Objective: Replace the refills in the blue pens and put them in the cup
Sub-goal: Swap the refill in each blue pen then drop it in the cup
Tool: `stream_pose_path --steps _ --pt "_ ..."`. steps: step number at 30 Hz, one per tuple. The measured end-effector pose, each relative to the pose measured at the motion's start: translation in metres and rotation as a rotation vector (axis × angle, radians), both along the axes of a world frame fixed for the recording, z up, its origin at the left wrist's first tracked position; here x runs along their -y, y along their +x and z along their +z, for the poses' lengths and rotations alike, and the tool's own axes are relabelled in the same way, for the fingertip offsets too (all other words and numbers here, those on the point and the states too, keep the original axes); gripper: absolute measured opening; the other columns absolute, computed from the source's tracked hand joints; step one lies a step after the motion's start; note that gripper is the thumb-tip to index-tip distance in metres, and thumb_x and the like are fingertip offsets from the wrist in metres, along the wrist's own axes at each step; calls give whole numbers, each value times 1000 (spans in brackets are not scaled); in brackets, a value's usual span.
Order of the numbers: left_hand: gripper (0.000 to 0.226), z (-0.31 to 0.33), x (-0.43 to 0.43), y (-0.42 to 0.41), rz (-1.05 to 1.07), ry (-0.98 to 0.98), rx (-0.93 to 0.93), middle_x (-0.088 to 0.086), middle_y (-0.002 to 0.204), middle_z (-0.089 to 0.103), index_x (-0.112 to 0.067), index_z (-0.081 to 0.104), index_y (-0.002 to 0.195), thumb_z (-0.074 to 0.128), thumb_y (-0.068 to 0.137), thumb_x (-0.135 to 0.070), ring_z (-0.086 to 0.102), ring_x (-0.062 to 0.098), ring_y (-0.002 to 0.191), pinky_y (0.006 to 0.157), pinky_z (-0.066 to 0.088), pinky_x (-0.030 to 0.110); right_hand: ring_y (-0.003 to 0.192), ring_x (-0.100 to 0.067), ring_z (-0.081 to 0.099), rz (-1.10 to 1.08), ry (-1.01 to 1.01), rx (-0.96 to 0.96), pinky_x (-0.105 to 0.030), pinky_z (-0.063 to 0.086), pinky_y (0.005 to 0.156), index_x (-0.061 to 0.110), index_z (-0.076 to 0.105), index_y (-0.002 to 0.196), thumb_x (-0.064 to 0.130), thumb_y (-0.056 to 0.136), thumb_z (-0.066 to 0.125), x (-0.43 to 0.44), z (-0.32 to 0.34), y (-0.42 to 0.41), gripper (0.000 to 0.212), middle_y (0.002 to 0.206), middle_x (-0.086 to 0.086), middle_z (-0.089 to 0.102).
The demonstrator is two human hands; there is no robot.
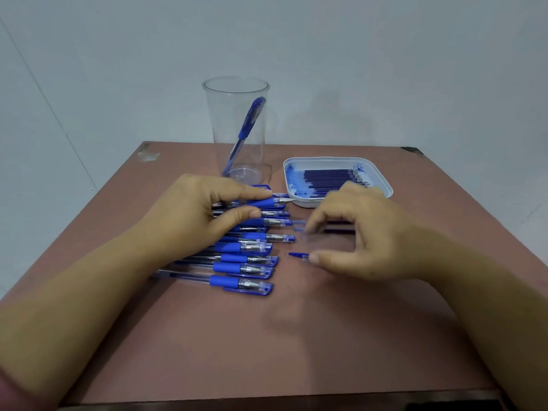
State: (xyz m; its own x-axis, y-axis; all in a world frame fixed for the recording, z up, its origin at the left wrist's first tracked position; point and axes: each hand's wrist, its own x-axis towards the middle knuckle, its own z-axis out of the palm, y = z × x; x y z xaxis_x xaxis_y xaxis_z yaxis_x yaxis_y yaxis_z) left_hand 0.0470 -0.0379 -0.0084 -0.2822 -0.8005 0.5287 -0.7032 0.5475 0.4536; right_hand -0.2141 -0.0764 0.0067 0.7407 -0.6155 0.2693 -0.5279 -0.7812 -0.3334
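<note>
No brand, label or writing legible on anything.

Clear cup (214, 129) stood upright at the far side of the tabletop (326, 336). One capped pen (249, 123) leaned inside it, cap end up and to the right, tip end at the base.

Blue pens (237, 268) lay in a near-to-far row left of centre, long axes left-right, capped ends to the right. About nine counted; overlap at the far end made the count uncertain.

Left hand (189, 215) grasped an uncapped pen (264, 202) between forefinger and thumb at its blue grip, above the far end of the row. Its long axis ran left-right, its bare tip pointing right at the white tray (385, 185).

Refills (329, 178) lay side by side in the tray, dark blue, long axes left-right; roughly seven or eight. Blue ink smeared the tray's left side.

Right hand (364, 232) was motion-blurred, fingers curled over the tabletop; could not tell whether it held anything. A small blue cap (297, 255) lay just beside its thumb tip.
</note>
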Motion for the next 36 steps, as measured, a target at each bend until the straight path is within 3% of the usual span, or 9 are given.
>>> stream_pose_path --steps 4,14,17,21,24,27,30,34,36 --pt "30 0 0 -2 1 -7 21 -40 94 61 -39 66 116 70 86 -36 58 -21 90 79 41 3 92 -4 53 -129 -60 286 -26 43 80 39 63 95 57 79 59 6 -7 15 24 89 22 61" --pt "31 -5 -1 -7 -3 22 -17 -32 101 67 -44 64 116 66 85 -39 62 -15 95 79 46 8 84 -9 63 -90 52 420 -29 52 75 33 72 91 33 81 71 6 -15 30 10 85 16 68" --pt "31 -5 1 -5 9 15 -11 -26 105 70 -44 66 116 64 85 -47 63 -13 96 79 51 17 84 -5 62 -88 132 418 -24 53 77 44 66 91 31 76 80 5 -14 28 24 84 17 66" --pt "33 -6 3 -3 18 12 3 -27 105 69 -47 65 116 58 84 -53 64 -11 92 76 54 25 72 -7 60 -115 114 446 -13 43 64 32 71 84 45 85 65 5 -15 29 15 75 16 65" --pt "36 -7 4 -3 8 11 7 -29 106 67 -45 64 118 57 83 -54 63 -12 92 75 53 22 74 -5 60 -95 63 427 -10 41 66 31 69 82 33 85 68 8 -16 31 4 75 17 64" --pt "40 -7 4 -1 9 16 17 -26 106 69 -49 57 121 56 82 -57 65 -8 90 75 55 30 84 -5 64 -59 125 425 -16 51 76 38 64 88 26 80 77 7 -16 29 19 86 14 66" --pt "36 -7 4 1 6 6 29 -23 102 72 -46 66 116 57 83 -56 69 1 84 69 56 35 86 -9 63 -102 169 459 -18 52 76 40 64 90 46 79 69 6 -15 30 14 87 14 67" --pt "37 -6 3 1 4 -12 34 -23 102 71 -42 66 117 57 83 -55 68 -3 81 68 54 29 78 -10 59 -133 37 324 -28 46 69 31 68 78 52 87 53 10 -16 31 27 78 15 64" --pt "37 -5 3 1 4 -19 44 -23 102 71 -43 64 118 59 83 -54 67 -5 83 68 52 25 81 -9 60 -117 56 328 -29 49 72 34 67 80 45 85 61 10 -16 31 13 80 14 65"
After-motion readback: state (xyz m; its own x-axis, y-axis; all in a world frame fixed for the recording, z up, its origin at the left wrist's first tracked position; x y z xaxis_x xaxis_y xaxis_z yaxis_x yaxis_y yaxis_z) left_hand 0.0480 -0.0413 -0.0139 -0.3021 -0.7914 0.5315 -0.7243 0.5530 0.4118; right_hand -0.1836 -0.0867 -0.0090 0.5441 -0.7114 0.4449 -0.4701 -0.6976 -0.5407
